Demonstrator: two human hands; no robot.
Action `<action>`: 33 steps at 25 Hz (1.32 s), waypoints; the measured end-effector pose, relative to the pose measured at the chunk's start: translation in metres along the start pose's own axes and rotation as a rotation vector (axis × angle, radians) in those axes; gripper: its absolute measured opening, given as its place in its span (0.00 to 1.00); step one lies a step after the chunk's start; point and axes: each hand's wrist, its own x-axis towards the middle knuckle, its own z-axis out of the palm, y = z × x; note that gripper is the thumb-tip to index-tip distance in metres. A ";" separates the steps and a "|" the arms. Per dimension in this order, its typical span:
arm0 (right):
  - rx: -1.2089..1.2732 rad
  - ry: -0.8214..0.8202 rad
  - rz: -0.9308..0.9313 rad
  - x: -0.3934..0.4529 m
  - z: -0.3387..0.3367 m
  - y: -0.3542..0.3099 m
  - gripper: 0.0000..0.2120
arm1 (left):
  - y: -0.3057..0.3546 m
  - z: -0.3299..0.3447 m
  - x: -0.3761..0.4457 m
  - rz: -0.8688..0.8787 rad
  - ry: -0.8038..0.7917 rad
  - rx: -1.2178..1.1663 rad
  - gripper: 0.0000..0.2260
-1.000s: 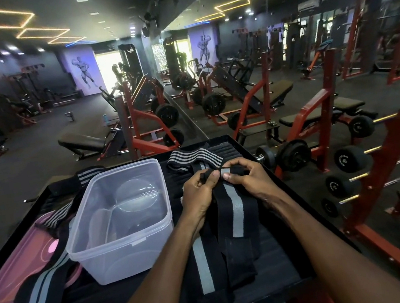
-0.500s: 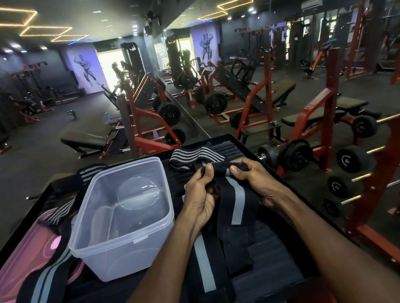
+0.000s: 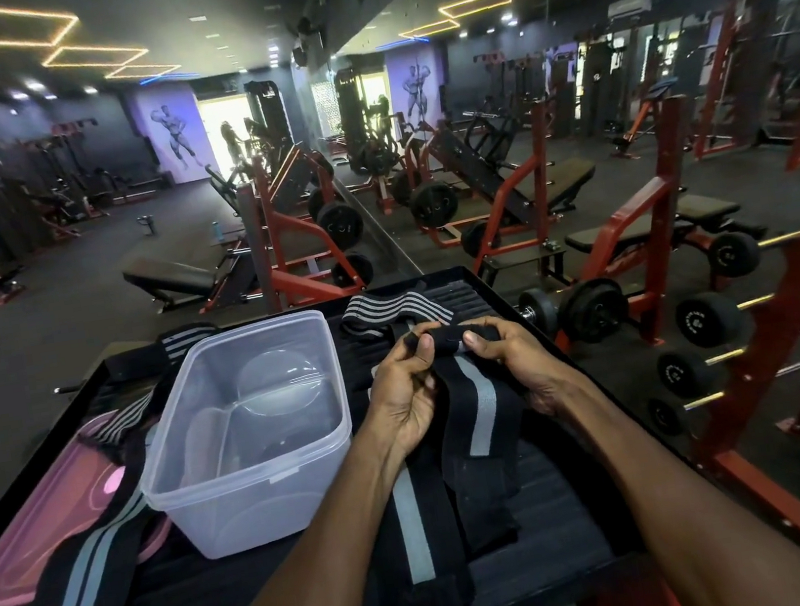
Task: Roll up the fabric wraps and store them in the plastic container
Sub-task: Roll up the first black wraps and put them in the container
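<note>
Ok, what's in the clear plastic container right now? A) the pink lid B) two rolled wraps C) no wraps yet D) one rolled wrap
C: the plastic container holds no wraps; both the left hand and right hand grip the far end of a black wrap beside it, just starting the roll.

No words, brand names or numbers can be read with any certainty. The black weight plates [image 3: 340,225] on the red rack in the middle of the frame carry faint pale markings, too small and blurred to make out. The dumbbells [image 3: 710,319] at the right show equally unreadable marks.
</note>
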 end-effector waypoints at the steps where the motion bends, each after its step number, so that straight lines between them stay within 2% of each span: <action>1: -0.008 0.010 -0.006 0.000 0.001 0.000 0.13 | -0.001 0.000 0.000 0.003 0.006 0.012 0.06; 4: -0.051 0.061 -0.059 0.000 0.003 0.000 0.05 | -0.004 0.002 0.002 0.002 0.011 0.018 0.06; 7: -0.186 0.068 -0.186 -0.003 0.002 -0.001 0.09 | -0.011 0.003 0.005 -0.011 0.044 0.088 0.14; 9: -0.211 0.057 -0.224 -0.005 0.000 -0.002 0.13 | -0.014 0.003 0.006 0.042 0.096 0.170 0.08; 11: -0.137 0.045 -0.189 -0.005 0.000 -0.002 0.13 | -0.013 0.003 0.005 0.100 0.122 0.217 0.05; 14: -0.109 0.068 -0.139 -0.002 0.001 0.003 0.15 | -0.009 0.000 0.006 0.159 0.101 0.301 0.11; 17: -0.179 0.096 -0.219 -0.001 -0.003 0.005 0.10 | -0.008 0.001 0.006 0.087 0.073 0.207 0.07; 21: -0.250 0.049 -0.275 -0.004 -0.003 0.002 0.11 | -0.012 -0.001 0.010 0.032 0.105 0.151 0.15; 25: -0.139 0.053 -0.124 0.000 0.000 0.004 0.07 | -0.012 -0.006 0.012 0.089 0.167 0.289 0.05; 28: -0.270 0.093 -0.187 0.005 -0.001 0.007 0.03 | -0.009 -0.006 0.010 0.106 0.176 0.365 0.04; 29: -0.283 0.084 -0.224 0.004 -0.001 0.007 0.03 | -0.009 -0.006 0.011 0.092 0.169 0.327 0.05; 32: -0.319 0.054 -0.293 0.002 -0.003 0.006 0.08 | -0.009 -0.006 0.011 0.022 0.151 0.241 0.16; 33: -0.340 0.048 -0.316 0.001 -0.003 0.006 0.09 | -0.009 -0.006 0.011 0.016 0.167 0.259 0.16</action>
